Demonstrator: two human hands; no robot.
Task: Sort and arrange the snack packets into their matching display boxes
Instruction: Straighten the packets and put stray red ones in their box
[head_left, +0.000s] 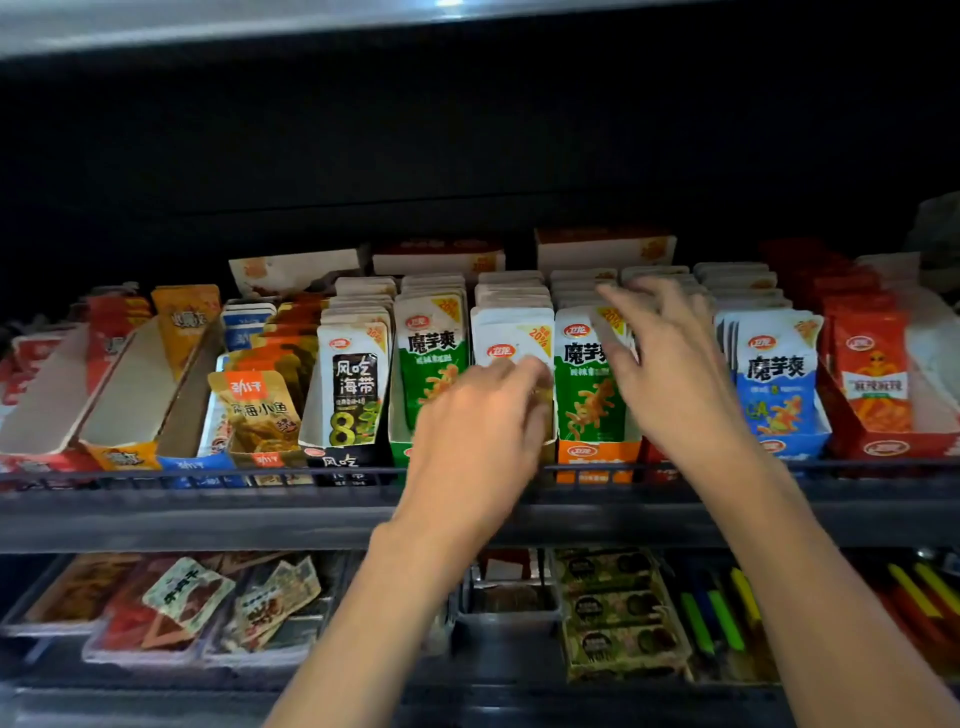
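Note:
Rows of snack packets stand in display boxes on the upper shelf. My left hand (483, 415) reaches into the row between two green rows, and its curled fingers hold the front white-topped packet (511, 335); that packet's lower half is hidden. My right hand (670, 364) is spread with straight fingers over the rows behind, touching the top of a green packet (587, 395) that stands in an orange box (595, 460). Another green packet (431, 364) fronts a green box (399, 452) to the left. A blue packet (776, 379) stands to the right.
Left of the green row are a black seaweed packet (353, 389), an orange fish packet (260, 410) and two nearly bare boxes (130, 395). Red packets (878, 384) fill the far right. A wire rail (208, 473) edges the shelf. Trays of snacks (187, 603) lie on the shelf below.

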